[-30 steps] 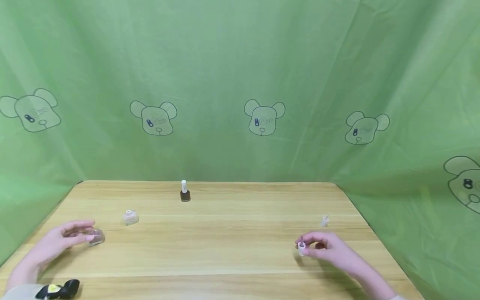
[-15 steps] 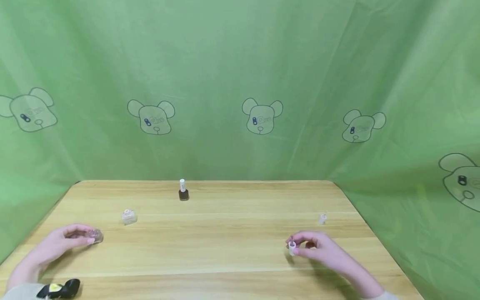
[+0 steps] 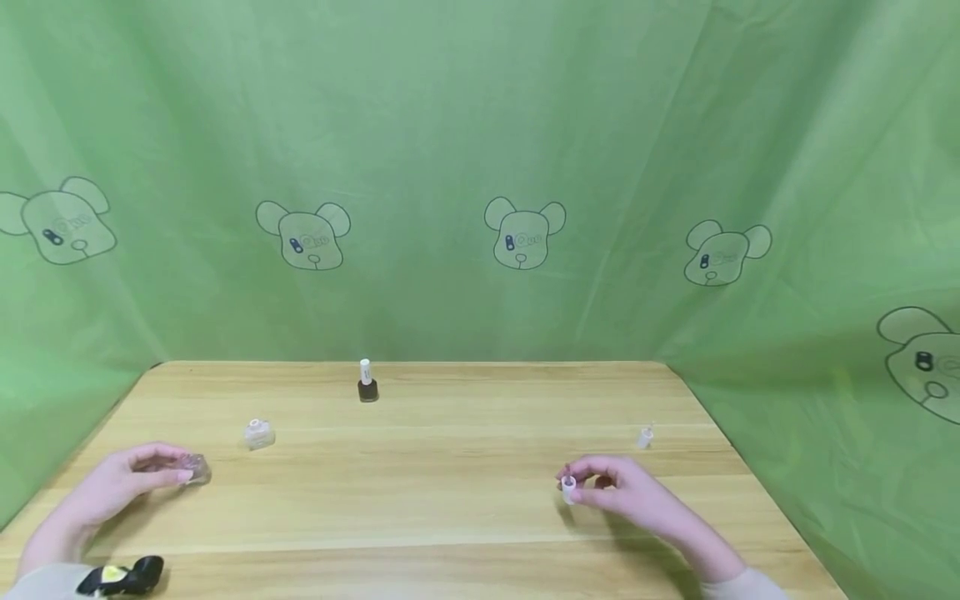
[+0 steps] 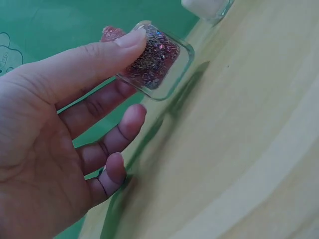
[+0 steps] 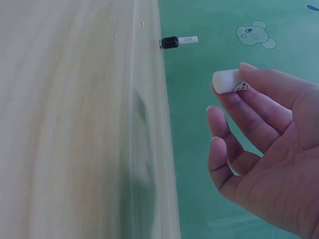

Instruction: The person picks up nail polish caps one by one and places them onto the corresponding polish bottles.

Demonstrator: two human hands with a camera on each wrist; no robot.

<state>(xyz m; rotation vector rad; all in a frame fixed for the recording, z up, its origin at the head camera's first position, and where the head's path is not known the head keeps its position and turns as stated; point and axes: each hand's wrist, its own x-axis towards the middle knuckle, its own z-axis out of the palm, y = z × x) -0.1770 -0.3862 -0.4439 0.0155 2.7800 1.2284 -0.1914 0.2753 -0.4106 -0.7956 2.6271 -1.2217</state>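
Observation:
My left hand [image 3: 123, 485] pinches an uncapped nail polish bottle [image 4: 154, 62] between thumb and fingers, just over the table's left side. The bottle is clear glass with dark reddish glitter inside, and its glittery neck shows beside the thumb. On the right, my right hand [image 3: 626, 492] holds a white nail polish cap [image 5: 228, 81] between thumb and fingertips, its open end and brush pointing up in the head view. In the right wrist view the brush is hidden behind the hand. The ring and little fingers of both hands stay off what they hold.
A pale, uncapped nail polish bottle [image 3: 259, 434] stands to the right of the left hand. A second white cap [image 3: 645, 438] stands brush up at the right. At the back of the wooden table [image 3: 450, 533] is a dark, capped nail polish bottle [image 3: 367, 389]. A green curtain [image 3: 420, 125] hangs behind.
My right hand has moved left across the table with the white cap. My left hand has stayed nearly in place, with the glitter bottle slightly turned in its fingers.

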